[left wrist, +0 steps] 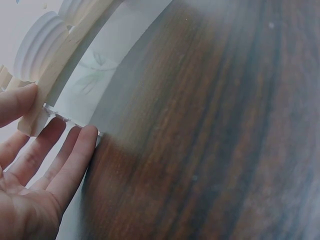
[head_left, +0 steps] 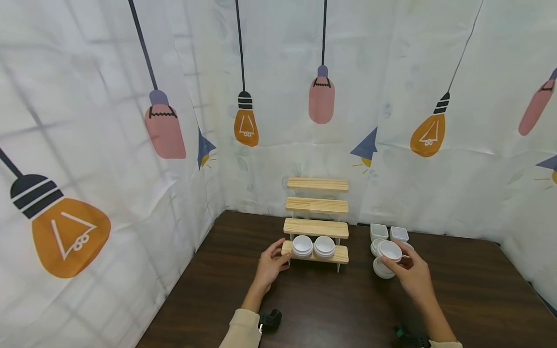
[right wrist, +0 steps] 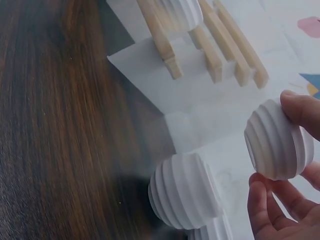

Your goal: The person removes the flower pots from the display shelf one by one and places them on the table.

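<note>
Ribbed white bowl sits in the right hand, lifted just above the stack of round bowls on the dark wood table. Thumb + fingertips pinch it at the rim; wrist view shows the same ribbed white bowl held betw. thumb on top and fingers below, clear of the table. Another ribbed round bowl lies just below/left of it in that view, part of the stack.

Left hand rests at the left end of the wooden tiered shelf, lowest step. Fingers fairly straight, thumb against the end of the bottom plank; not curled round anything. Left wrist cam: thumb touches the plank end, other fingers stretched out alongside the shelf's white leg, palm open.

Bottom step carries two white round bowls side by side, touching or nearly so. Upper three steps are bare wood.

Behind the stack, w/ a small gap, two square white dishes stand next to each other near the backdrop. Backdrop = white curtain w/ printed light bulbs, orange and pink, on both walls. Black wrist-cam mount visible at the left sleeve.
</note>
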`<state>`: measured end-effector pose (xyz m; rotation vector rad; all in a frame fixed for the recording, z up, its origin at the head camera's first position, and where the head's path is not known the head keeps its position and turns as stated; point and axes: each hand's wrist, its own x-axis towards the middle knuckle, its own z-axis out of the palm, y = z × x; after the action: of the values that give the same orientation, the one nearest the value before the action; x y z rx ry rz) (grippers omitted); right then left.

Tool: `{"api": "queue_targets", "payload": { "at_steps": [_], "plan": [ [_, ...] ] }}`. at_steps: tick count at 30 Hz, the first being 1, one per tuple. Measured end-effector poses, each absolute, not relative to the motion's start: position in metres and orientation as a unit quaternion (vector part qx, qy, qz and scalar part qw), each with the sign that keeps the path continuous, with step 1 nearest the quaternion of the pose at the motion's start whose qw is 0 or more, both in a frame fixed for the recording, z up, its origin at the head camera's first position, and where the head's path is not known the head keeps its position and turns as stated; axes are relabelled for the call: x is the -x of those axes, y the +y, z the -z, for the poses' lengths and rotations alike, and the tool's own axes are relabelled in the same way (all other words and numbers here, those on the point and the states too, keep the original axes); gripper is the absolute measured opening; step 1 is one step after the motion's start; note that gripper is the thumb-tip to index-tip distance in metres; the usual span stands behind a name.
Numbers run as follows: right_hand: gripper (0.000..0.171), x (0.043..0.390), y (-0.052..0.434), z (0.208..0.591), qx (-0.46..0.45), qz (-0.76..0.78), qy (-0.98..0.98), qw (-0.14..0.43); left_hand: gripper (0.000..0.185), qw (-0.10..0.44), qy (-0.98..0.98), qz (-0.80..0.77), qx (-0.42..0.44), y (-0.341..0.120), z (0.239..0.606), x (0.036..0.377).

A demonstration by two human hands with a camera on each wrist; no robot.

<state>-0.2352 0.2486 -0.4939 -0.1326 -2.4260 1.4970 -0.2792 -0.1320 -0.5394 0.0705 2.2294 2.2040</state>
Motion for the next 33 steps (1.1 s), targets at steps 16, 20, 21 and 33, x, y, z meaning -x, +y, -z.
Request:
{"api": "queue_targets", "payload": {
  "at_steps": [16,20,21,33],
  "plan": [
    [0.066,0.235,0.266,0.492,0.048,-0.519,-0.843,0.132,0.060,0.002,0.713,-0.701,-0.016,-0.131,0.541,0.280],
    [0.069,0.234,0.271,0.492,0.044,-0.510,-0.851,0.118,0.059,0.004,0.713,-0.701,-0.013,-0.131,0.541,0.281],
    [0.068,0.234,0.273,0.492,0.043,-0.508,-0.852,0.116,0.059,0.005,0.713,-0.701,-0.013,-0.131,0.541,0.280],
    [0.068,0.232,0.293,0.494,0.034,-0.497,-0.860,0.112,0.062,0.002,0.712,-0.702,-0.023,-0.132,0.539,0.278]
  ]
}}
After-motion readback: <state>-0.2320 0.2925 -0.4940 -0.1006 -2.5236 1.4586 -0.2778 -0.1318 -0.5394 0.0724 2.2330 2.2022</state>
